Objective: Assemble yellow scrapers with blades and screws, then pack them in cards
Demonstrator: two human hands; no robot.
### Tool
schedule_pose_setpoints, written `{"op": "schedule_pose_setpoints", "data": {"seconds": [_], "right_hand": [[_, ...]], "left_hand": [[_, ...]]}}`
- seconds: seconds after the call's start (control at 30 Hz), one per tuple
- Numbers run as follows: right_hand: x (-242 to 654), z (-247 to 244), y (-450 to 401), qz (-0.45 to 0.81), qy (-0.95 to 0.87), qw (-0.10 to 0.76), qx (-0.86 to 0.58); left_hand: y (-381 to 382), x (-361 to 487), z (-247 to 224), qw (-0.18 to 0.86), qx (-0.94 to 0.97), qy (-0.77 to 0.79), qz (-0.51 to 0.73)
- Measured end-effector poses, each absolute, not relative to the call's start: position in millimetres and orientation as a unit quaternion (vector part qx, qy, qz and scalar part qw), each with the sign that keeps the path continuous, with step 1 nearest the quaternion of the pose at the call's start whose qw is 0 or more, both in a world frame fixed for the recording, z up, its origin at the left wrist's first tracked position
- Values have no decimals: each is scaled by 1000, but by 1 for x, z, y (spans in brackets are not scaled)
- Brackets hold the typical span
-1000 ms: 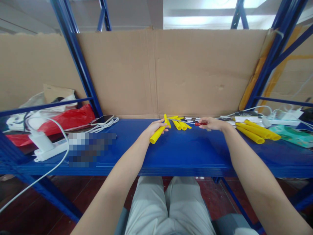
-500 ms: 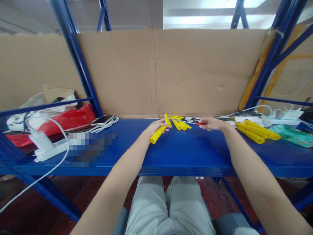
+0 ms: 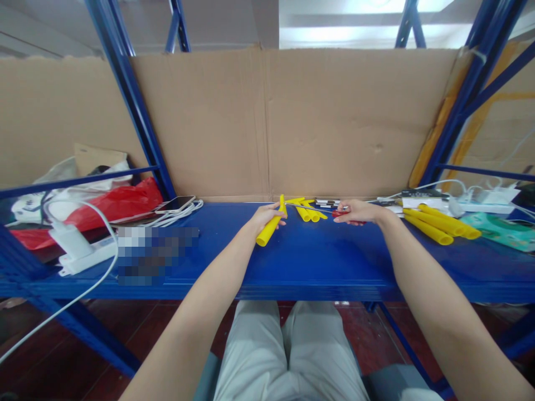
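Note:
My left hand is closed around a yellow tube, its open wider end tilted toward me. A narrow yellow piece stands up at the tube's far end; whether it is part of the same tube I cannot tell. In my right hand is a screwdriver with a red handle. Its long thin metal shaft points left, and the tip reaches the far end of the held tube; exact contact is too small to make out. Just behind the shaft, several yellow tubes lie on the blue shelf.
More yellow tubes lie at the right, beside a green packet and a white power strip. At the left are a red bag, white cables and a plugged-in charger. A cardboard panel stands behind.
My right hand has shifted slightly and its fingers have changed position on the screwdriver's handle. The far end of the yellow tube has moved a little left in my left hand.

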State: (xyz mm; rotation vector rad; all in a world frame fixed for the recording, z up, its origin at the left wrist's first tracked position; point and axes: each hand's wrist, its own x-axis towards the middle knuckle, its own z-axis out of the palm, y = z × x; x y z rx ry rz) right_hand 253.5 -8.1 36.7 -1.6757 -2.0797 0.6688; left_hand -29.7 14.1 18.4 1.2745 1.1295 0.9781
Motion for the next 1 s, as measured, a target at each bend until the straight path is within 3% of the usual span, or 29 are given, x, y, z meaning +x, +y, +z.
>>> {"op": "schedule_pose_setpoints", "data": {"seconds": [0.43, 0.7, 1.0], "right_hand": [[254, 36, -3, 228, -772, 174, -567], [247, 30, 0, 206, -754, 217, -585], [250, 36, -4, 228, -776, 160, -566]], "left_hand": [[17, -29, 15, 510, 565, 505, 407], [13, -27, 17, 505, 563, 509, 411], [11, -26, 18, 504, 565, 505, 415]]}}
